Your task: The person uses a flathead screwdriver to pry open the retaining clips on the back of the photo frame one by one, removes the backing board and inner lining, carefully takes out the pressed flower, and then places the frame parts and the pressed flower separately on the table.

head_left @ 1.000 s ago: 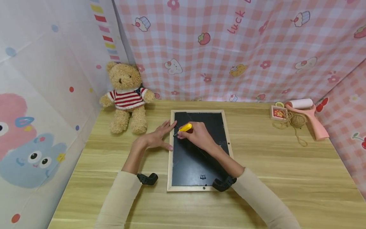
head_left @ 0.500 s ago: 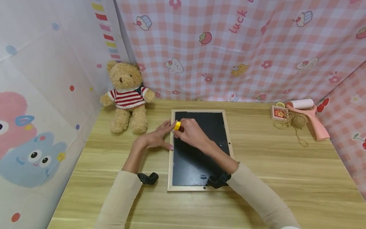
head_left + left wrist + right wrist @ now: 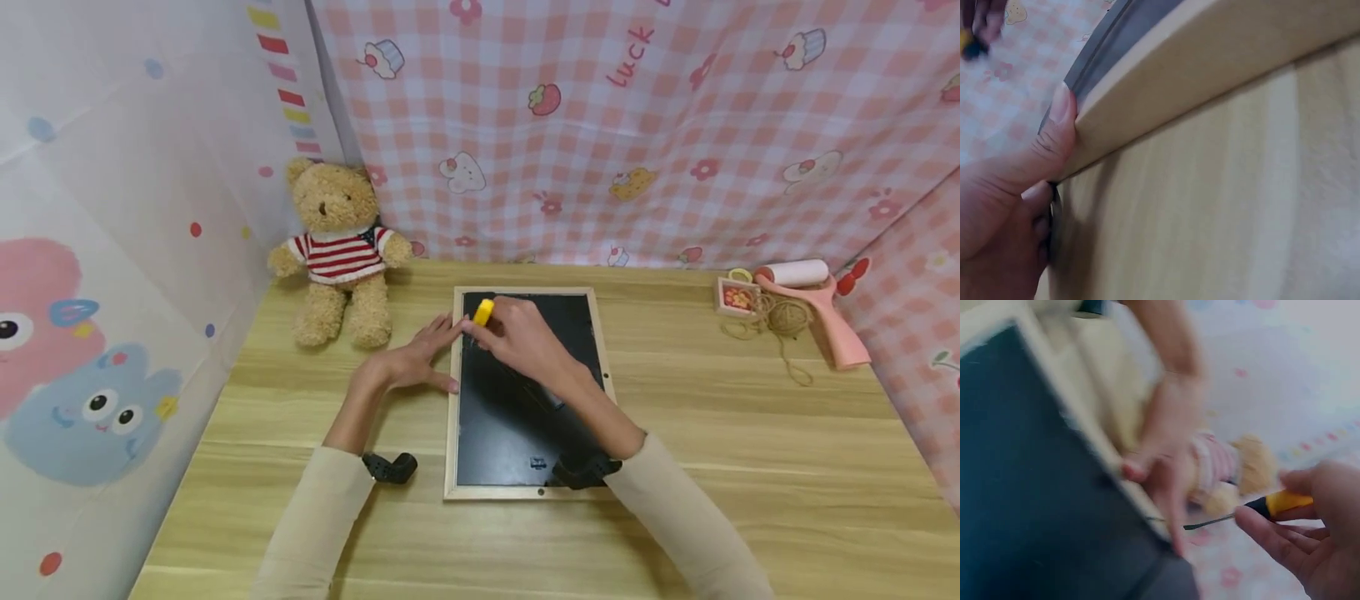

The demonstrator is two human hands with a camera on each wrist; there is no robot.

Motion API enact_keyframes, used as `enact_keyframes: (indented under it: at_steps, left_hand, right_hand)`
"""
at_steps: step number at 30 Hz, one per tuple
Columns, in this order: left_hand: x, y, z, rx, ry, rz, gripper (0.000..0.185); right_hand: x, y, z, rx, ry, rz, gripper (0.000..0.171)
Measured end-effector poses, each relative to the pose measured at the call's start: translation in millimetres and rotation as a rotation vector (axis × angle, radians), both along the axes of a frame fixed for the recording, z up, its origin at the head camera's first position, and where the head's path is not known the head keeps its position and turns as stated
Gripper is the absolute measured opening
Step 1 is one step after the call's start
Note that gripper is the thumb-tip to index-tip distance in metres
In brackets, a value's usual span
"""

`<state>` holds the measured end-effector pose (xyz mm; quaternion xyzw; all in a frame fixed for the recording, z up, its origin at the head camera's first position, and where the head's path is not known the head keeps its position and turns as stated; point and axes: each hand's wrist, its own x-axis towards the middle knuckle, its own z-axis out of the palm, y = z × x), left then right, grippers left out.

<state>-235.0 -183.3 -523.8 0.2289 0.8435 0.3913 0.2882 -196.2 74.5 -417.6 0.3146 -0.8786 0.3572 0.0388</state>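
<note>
While L hand (image 3: pixel 408 362) steadies frame (image 3: pixel 525 492), R hand (image 3: pixel 521 337) grips screwdriver (image 3: pixel 483 312).

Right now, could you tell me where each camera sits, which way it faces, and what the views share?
Head: looks down on the picture frame on the table; both forearms, left hand and right hand show.
Left wrist: low beside the table, facing the frame's edge; fingers press it.
Right wrist: blurred, faces the frame's black back; fingers pinch the yellow screwdriver.
Shared: the frame in all views; the screwdriver in the head and right wrist views.
</note>
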Motion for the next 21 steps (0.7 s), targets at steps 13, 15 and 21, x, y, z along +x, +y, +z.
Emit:
enact_keyframes:
  at_steps: [13,15,21]
  left_hand:
    - [81.1,12.2,-5.8,0.187,0.189,0.087,0.093]
    - [103.1,18.2,-1.0,0.196,0.14,0.144,0.092]
    - [164.5,31.5,5.3,0.263,0.162,0.224,0.095]
  right_hand:
    - [11.4,147.5,-19.3,0.059,-0.065,-0.32,0.019]
    - [9.5,164.9,-29.3,0.072,-0.092,-0.394,0.014]
    - [-9.1,191.6,-49.9,0.131,-0.204,-0.434,0.026]
